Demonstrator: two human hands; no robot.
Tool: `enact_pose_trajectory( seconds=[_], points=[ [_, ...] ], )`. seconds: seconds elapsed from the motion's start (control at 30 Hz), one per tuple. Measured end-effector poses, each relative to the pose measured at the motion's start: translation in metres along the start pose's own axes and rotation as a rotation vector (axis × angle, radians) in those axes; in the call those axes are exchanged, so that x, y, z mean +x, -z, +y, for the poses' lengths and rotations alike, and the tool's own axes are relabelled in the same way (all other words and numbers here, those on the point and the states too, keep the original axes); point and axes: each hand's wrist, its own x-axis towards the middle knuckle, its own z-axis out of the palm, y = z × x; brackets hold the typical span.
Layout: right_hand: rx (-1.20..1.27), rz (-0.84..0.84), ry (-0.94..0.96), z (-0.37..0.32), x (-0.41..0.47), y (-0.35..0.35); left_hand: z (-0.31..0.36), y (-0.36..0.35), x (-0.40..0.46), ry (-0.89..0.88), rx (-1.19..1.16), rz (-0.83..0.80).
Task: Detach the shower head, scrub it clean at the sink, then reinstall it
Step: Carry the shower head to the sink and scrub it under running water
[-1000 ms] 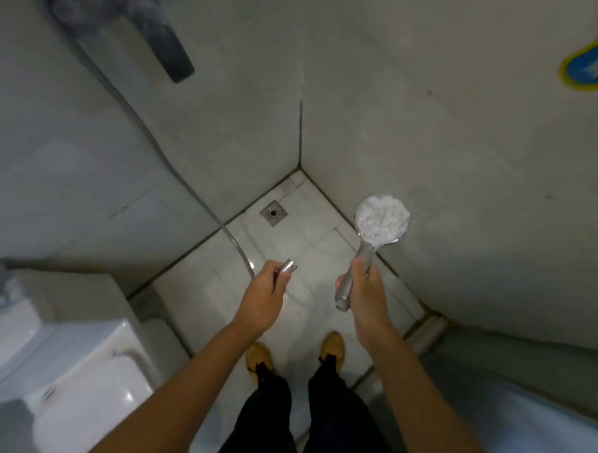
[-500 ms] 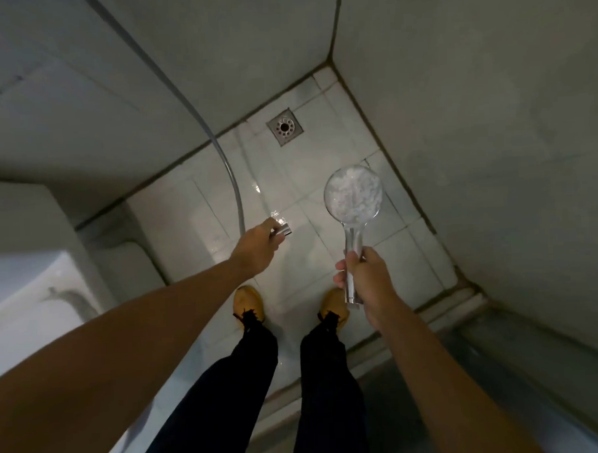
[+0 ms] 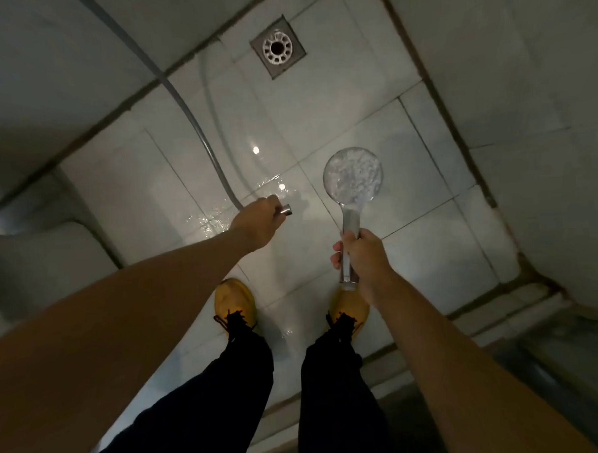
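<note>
Just one cam here, head-mounted, and it's looking nearly straight down at the wet tiled floor (image 3: pixel 320 129), wide-angle so the walls are bending in. Forearms are filling the bottom, hands sitting mid-frame, drain (image 3: pixel 277 46) showing up top.

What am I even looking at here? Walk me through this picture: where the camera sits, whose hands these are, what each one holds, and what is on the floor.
The camera sits on a person's head and looks down, so both forearms reach into the picture from below. There is no machine, only bare hands. The right hand grips the handle of a shower head, its round face turned up toward the camera. The left hand holds the metal end of the shower hose, which curves away to the upper left. The two parts are apart, so the head is already detached. Below lies a wet white tiled floor with a square drain near the corner. The yellow shoes are the person's own.
</note>
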Motion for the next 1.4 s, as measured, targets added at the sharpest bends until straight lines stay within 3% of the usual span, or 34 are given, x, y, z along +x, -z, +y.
enact_pose_trajectory(
  seconds=[0.17,0.43,0.7,0.9,1.4],
  points=[
    [-0.055,-0.01,0.002,0.013,0.054,-0.009,-0.019,-0.042,0.042,0.034,0.05,-0.03],
    [-0.097,-0.019,0.003,0.023,0.122,-0.021,-0.033,-0.096,0.104,0.031,0.101,0.065],
    [-0.139,-0.028,0.013,0.015,0.131,-0.023,-0.038,-0.082,0.122,0.067,-0.102,0.072],
    [-0.044,-0.026,-0.024,-0.01,0.068,-0.034,-0.022,-0.035,0.06,0.135,-0.459,0.154],
    [-0.153,-0.073,0.186,-0.133,-0.22,-0.033,0.095,0.193,-0.186,0.055,-0.836,0.302]
  ],
)
